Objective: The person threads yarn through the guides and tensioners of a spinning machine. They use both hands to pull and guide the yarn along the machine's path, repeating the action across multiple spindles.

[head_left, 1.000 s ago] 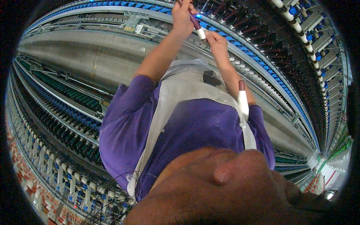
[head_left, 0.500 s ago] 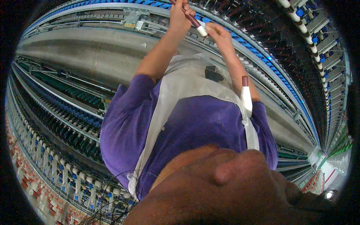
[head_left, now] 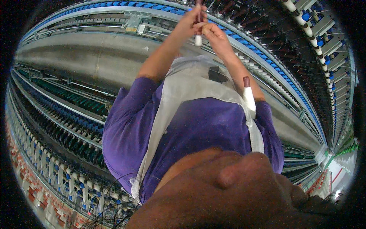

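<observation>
A thin maroon bobbin [head_left: 199,16] with a band of white yarn [head_left: 198,40] near its lower end stands almost upright in front of me. My left hand [head_left: 189,22] is closed around its upper part. From the right, my right hand [head_left: 214,32] has its fingers bent and pressed over the middle of the bobbin, just above the white band. Those fingers hide part of the tube, and any loose thread there is too fine to make out. A second, fuller white bobbin [head_left: 249,100] with a maroon tip sits against my apron strap, beside my right upper arm.
A long spinning machine with a blue-edged rail [head_left: 152,7] curves beyond my hands, with rows of dark spindles [head_left: 263,30]. White rollers [head_left: 309,31] line the far right. A broad grey metal cover [head_left: 87,51] runs beside me. Another machine row [head_left: 65,114] stands at left.
The bobbin has swung from slanted to nearly upright, its white end moving left and down. My right hand has shifted left from the white end onto the tube, closer to my left hand.
</observation>
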The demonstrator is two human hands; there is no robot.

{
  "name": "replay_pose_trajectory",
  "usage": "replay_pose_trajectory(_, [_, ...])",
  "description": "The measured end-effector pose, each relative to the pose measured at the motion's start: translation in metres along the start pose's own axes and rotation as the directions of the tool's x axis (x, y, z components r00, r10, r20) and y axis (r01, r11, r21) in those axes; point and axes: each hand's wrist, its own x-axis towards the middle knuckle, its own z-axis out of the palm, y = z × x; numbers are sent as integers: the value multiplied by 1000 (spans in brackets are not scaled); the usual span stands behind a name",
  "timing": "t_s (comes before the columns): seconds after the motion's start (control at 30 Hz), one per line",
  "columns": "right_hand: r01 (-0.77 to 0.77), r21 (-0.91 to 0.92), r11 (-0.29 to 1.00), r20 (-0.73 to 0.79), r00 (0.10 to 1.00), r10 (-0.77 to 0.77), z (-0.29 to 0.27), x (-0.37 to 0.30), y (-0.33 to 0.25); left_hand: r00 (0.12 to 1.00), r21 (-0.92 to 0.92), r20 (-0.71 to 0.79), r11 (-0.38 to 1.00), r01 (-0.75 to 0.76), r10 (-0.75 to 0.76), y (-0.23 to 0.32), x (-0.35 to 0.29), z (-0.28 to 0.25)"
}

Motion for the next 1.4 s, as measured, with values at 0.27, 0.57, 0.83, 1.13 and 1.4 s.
replay_pose_trajectory(0.27, [97, -7, 995, -209, 973, -97, -62, 48, -93, 748, 698, 411, 708, 109, -521, -13, -21, -17])
replay_pose_trajectory(0.57, [-297, -924, 240, -205, 916, 344, -127, -6, -16, 991, 759, 16, -644, -98, -132, 138, -51, -222])
replay_pose_trajectory(0.83, [-459, -801, 385, -415, 889, 196, -125, 68, 117, 931, 931, -364, 6, 364, 21, 226, -81, -337])
replay_pose_trajectory(1.13, [-603, -795, -61, -573, 714, 402, -127, 116, 169, 829, 692, -553, 602, 399, 86, 198, -36, -356])
replay_pose_trajectory(1.4, [-674, -738, -35, -670, 738, -80, -141, 95, 178, 828, 887, -415, 371, 275, 377, 182, 51, -347])
